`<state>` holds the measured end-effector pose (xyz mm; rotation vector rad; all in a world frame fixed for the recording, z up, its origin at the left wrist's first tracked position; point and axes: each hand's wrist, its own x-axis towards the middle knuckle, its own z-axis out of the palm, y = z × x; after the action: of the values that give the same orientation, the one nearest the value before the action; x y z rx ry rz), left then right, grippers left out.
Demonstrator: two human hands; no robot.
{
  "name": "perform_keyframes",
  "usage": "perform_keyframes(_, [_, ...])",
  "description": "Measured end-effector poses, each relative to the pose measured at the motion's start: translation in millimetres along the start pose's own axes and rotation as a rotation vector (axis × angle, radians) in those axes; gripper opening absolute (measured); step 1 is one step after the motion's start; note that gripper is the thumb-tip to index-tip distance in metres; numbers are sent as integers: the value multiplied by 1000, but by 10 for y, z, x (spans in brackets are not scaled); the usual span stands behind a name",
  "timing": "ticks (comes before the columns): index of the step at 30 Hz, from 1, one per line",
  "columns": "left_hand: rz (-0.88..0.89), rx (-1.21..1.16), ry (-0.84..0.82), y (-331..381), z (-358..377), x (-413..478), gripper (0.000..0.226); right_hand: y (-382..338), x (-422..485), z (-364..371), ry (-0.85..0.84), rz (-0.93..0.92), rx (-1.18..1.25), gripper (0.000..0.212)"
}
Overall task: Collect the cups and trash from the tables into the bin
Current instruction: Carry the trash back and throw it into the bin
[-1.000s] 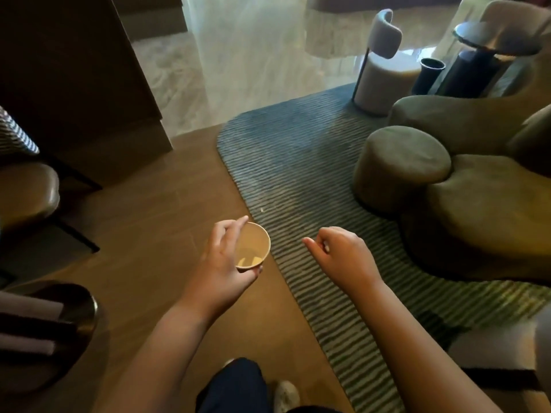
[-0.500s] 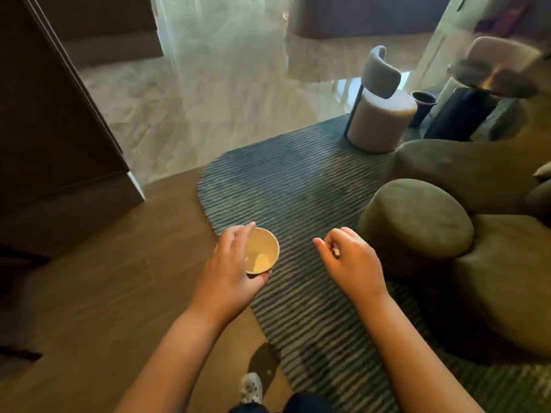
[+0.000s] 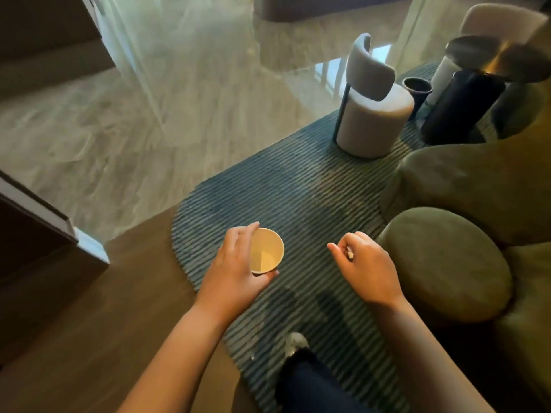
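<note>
My left hand grips a tan paper cup from the side, its open mouth facing up and nothing visible inside. My right hand is curled around a small white scrap of trash, of which only a bit shows between the fingers. Both hands hang over the striped blue rug. A dark round bin stands far off at the upper right, behind a grey chair.
A grey round chair stands on the rug ahead. Olive pouf seats crowd the right side. A dark pedestal table is at the upper right. Wooden floor lies left, marble floor beyond. My leg and shoe show below.
The view has moved forward over the rug; the chair and bin are closer. The dark furniture at the left has dropped out of view. Both hands keep their holds.
</note>
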<state>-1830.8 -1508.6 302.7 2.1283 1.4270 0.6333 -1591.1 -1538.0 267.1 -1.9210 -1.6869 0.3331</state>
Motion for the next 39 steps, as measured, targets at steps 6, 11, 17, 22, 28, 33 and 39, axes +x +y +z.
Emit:
perform_keyframes(6, [-12,17,45,-154,-214,1602,84,25,1787,1,-10,-15,5,26])
perform_keyframes(11, [-79,-40,80,-568,-341,2777,89,-54,3092,344,-14,-75,20,25])
perform_keyframes(17, [-61,-113,80,-1254,-547,4485,91,-189,4772,956,-34,-6,-36,28])
perform_keyframes(22, [13,-77,52,-1514,-775,5952,86,-395,6147,1166,12,12,-20,29])
perform_keyframes(28, [55,-101,-50,-1743,-705,7580,81,-202,7526,1261,100,52,-5,28])
perform_keyframes(33, [91,-106,-68,-1927,-487,9023,83,293,8834,1422,121,117,18,26])
perform_keyframes(39, [109,-83,-72,-1922,-475,10870,83,822,10573,1302,174,185,75,22])
